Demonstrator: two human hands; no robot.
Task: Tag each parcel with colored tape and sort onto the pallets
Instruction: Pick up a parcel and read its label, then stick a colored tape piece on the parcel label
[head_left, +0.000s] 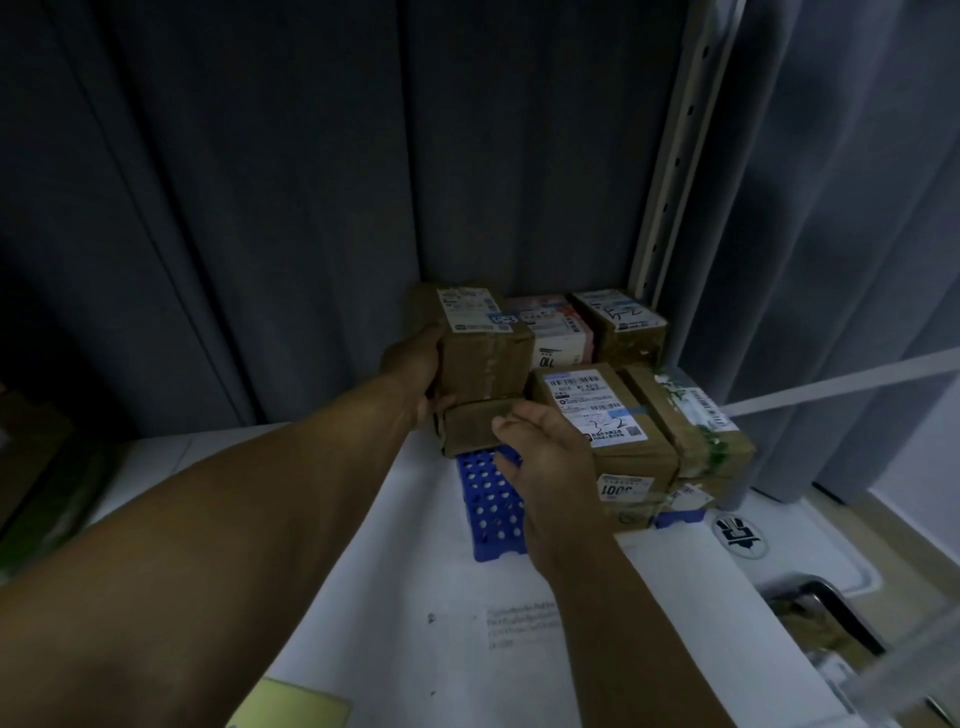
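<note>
1. Your left hand (413, 366) is gripping the upper parcel (488, 358), directly above the flat parcel (470, 426) at the blue pallet's (488, 504) far left corner.
2. Your right hand (550, 457) is pinching the flat parcel's near edge.
3. Labelled parcels (597, 415) are crowding the pallet's right side.

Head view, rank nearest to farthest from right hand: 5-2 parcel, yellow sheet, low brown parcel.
1. Low brown parcel, under the right hand's thumb, stack's front left.
2. 5-2 parcel, back right corner.
3. Yellow sheet, bottom left, nearest the camera.
</note>
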